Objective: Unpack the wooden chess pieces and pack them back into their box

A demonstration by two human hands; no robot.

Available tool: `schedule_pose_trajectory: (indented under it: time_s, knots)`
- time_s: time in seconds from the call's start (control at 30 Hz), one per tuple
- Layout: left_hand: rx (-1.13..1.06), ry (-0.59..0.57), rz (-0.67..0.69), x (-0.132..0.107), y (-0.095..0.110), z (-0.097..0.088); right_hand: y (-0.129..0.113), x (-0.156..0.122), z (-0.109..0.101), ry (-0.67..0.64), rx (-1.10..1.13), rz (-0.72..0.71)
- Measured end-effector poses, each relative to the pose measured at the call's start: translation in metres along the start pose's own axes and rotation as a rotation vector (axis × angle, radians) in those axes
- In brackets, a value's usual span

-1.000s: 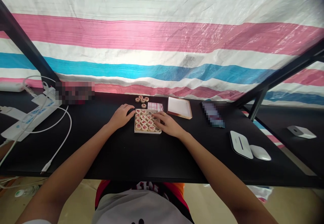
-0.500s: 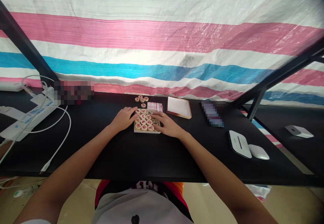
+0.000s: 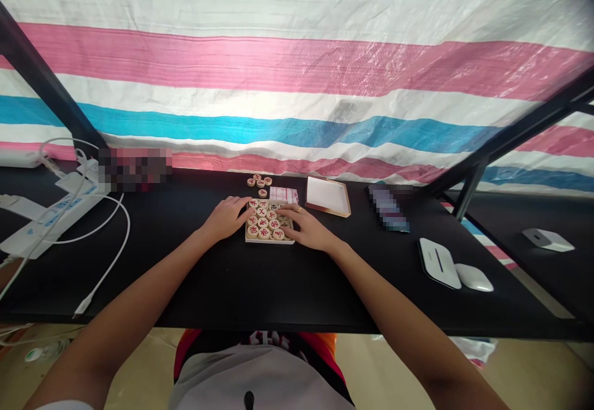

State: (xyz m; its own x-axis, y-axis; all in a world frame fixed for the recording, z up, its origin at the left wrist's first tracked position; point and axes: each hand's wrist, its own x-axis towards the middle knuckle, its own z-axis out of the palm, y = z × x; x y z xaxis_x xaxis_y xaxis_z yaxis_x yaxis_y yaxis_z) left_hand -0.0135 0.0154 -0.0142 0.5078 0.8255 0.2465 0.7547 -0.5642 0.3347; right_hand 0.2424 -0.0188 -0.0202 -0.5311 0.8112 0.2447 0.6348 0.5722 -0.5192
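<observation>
A shallow wooden box on the black table holds several round wooden chess pieces with red and black characters. My left hand rests against the box's left side, fingers stretched toward the pieces. My right hand lies over the box's right part, fingers spread flat on the pieces there. Several loose pieces sit just behind the box, next to a folded checked paper.
The box's lid lies upside down to the right. A blurred flat item, a white device and a white mouse are further right. White power strips and cables are at the left. A striped tarp hangs behind.
My left hand slid right from the table onto the box's left edge. My right hand stayed on the pieces with small finger shifts.
</observation>
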Motion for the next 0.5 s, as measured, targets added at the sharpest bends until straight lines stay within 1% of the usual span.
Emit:
schedule_pose_trajectory:
  time_s: [0.17,0.5]
  knots:
    - [0.002,0.002,0.004,-0.0002,-0.001,0.0004,0.0015,-0.0007,-0.0012,-0.011,0.013,-0.012]
    - [0.009,-0.014,0.013,-0.0003,-0.0012,0.0001,-0.0023,-0.0025,-0.0064,-0.063,0.025,0.032]
